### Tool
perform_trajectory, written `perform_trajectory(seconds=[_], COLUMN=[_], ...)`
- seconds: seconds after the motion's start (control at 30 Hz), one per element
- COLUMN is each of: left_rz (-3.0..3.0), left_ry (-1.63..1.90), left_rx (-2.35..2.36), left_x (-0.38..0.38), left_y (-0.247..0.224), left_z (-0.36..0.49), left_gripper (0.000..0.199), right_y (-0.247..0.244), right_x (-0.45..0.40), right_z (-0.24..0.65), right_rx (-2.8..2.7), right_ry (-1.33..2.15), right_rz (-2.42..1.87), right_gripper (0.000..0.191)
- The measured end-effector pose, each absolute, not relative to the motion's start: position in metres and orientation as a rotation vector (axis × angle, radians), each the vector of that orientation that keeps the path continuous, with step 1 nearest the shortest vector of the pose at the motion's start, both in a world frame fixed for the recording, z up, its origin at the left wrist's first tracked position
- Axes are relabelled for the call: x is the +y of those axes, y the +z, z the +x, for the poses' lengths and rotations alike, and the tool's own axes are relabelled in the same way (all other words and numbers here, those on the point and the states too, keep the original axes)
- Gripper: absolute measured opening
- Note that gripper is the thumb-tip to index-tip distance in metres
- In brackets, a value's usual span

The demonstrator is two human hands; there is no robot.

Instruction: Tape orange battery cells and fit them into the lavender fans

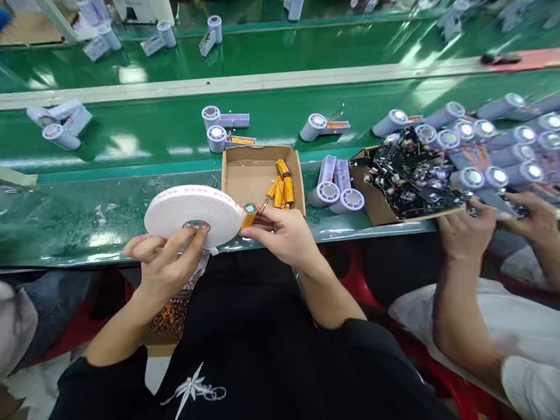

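Note:
My left hand [168,256] holds a large white tape roll [192,213] from below, with a fingertip at its centre hole. In my right hand [280,233] is an orange battery cell [249,217], pinched between thumb and fingers, its green end up and a thin wire beside it. The cell touches or nearly touches the roll's right edge. Just behind my right hand, an open cardboard box [245,175] has several orange cells [284,189] lying in its right part.
Purple-grey cylindrical housings [327,193] stand right of the box. A carton of black parts [411,175] sits further right, where a co-worker's hands [468,230] work. More housings [216,139] lie on the green conveyor [153,128]. A bin of small parts [170,321] is below the table edge.

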State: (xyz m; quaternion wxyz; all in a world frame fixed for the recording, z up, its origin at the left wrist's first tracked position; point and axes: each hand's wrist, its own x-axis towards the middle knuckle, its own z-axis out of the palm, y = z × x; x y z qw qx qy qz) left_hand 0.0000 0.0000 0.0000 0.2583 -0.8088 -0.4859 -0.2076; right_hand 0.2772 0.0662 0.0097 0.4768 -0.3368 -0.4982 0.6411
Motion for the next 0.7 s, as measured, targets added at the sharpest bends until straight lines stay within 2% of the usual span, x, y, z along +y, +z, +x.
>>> perform_trajectory(seconds=[0.1,0.17,0.23,0.33,0.4,0.5,0.57,0.6,0.7], left_rz=[-2.073,-2.038,-2.072,-2.152,-2.214,-2.330,-2.352,-2.379,-2.580], left_ry=[-0.788,-0.953,-1.052,-0.887,-0.741,-0.740,-0.809,-0.811,-0.664], left_rx=[-1.467,-1.499,-1.499,-1.632,-1.803,-1.997,-2.012,-1.997,-1.899], left_x=[-0.006,-0.018,-0.033,-0.041,-0.026,0.035,0.097,0.133,0.246], left_y=[-0.016,-0.022,-0.022,-0.019,-0.019,-0.018,-0.009,-0.003,0.017], left_z=[0.018,0.030,0.033,0.004,-0.033,-0.074,-0.071,-0.058,0.002], left_gripper=[0.059,0.067,0.081,0.092,0.085,0.059,0.042,0.038,0.043], right_y=[-0.018,-0.020,-0.007,0.017,0.020,-0.001,-0.021,-0.029,-0.039], right_x=[0.043,0.036,0.041,0.068,0.090,0.111,0.116,0.115,0.108], right_z=[0.223,0.213,0.232,0.295,0.330,0.345,0.336,0.331,0.321], right_rx=[-0.735,-0.583,-0.603,-0.732,-0.770,-0.832,-0.863,-0.870,-0.877], right_ry=[1.370,1.331,1.350,1.118,0.924,0.963,1.083,1.117,1.094], right_rz=[-0.830,-0.808,-0.771,-0.688,-0.695,-0.756,-0.762,-0.761,-0.775], right_gripper=[0.053,0.055,0.049,0.039,0.047,0.063,0.066,0.064,0.055])
